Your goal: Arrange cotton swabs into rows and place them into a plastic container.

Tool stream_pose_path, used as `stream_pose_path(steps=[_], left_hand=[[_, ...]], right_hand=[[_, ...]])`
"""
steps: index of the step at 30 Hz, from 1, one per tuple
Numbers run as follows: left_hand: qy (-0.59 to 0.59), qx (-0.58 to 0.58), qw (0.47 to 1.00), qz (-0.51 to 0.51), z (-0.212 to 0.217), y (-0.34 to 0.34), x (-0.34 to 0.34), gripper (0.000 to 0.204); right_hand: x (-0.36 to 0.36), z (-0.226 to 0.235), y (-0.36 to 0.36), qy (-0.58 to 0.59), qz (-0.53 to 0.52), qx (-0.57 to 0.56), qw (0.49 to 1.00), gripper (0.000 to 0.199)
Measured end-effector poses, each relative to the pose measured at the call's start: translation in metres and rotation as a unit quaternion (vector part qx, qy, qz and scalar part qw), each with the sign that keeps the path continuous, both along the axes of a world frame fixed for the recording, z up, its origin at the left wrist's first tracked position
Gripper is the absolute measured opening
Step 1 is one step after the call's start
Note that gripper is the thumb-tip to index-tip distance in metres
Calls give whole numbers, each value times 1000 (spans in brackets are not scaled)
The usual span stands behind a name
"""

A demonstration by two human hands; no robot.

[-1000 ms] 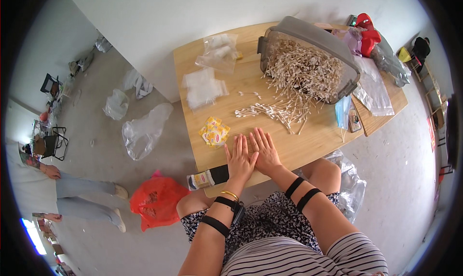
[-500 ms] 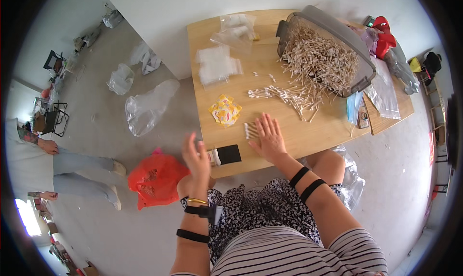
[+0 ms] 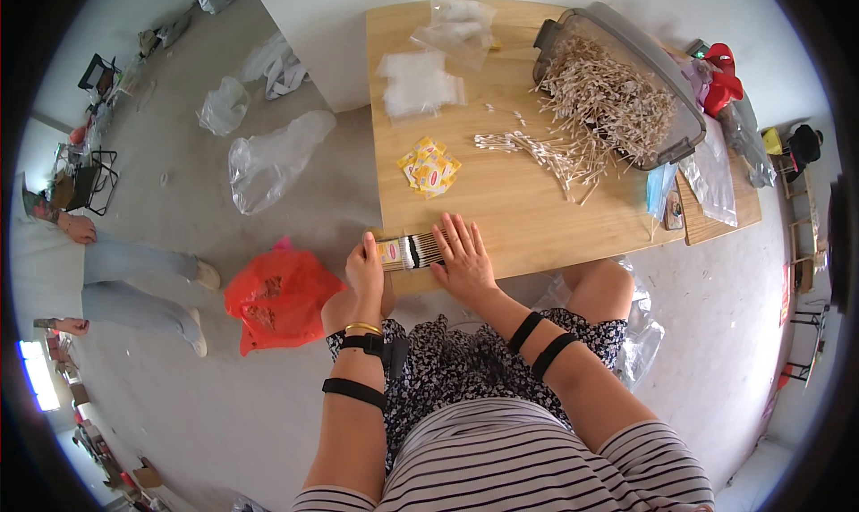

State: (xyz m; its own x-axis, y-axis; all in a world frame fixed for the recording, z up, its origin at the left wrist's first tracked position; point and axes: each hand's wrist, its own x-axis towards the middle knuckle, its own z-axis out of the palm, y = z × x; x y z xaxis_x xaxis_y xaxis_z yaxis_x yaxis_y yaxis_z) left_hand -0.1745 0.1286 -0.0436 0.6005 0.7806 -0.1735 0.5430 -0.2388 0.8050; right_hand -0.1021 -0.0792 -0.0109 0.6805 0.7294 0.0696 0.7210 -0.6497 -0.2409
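Black-and-white striped top, dark floral-print skirt, two black bands on each forearm, gold bangle beside a black wrist device on the left hand (image 3: 365,270), right hand (image 3: 463,263) bare

Grey concrete floor (image 3: 179,396); white wall (image 3: 358,29) beyond the hands; wooden table (image 3: 519,217); bright window (image 3: 36,378) far left.

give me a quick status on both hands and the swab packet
Left hand grips the swab packet end at table edge. Right hand flat beside it, touching. Nothing in the way.

wooden table (image 3: 528,217), swab bin (image 3: 667,110), sachets (image 3: 429,166)
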Motion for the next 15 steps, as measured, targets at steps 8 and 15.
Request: stream_pose_path(steps=[8,15], left_hand=[[-98,-158,982,31,-18,0,-1,61],[-146,-138,979,21,-15,-3,2,60]], right_hand=[[-12,-4,15,-33,-13,-32,999,75],[-25,1,38,43,-18,-14,999,85]])
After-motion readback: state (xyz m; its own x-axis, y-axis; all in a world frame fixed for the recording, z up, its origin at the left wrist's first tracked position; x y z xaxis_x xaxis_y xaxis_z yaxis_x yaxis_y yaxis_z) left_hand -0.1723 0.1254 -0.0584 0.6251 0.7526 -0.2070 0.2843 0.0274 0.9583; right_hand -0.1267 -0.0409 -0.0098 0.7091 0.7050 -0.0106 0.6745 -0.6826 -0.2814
